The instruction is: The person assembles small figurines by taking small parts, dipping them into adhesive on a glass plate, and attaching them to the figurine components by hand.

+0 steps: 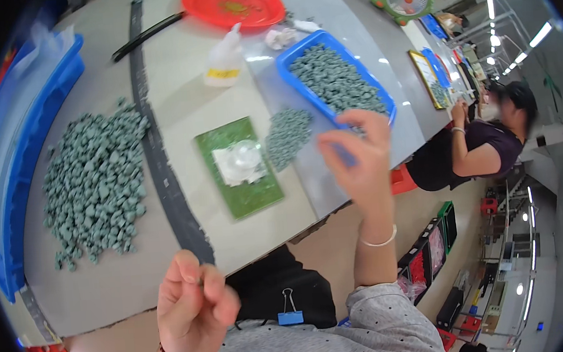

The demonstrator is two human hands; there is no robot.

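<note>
Pinching a small piece (201, 282) at seven o'clock, the left hand (191, 309) could drop it if its grip slips; the right hand (366, 162), at three, curls, contents unclear.

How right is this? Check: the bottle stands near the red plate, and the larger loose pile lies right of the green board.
Wrong side: the head view shows the larger loose pile left of the green board. The bottle stands near the red plate.
</note>
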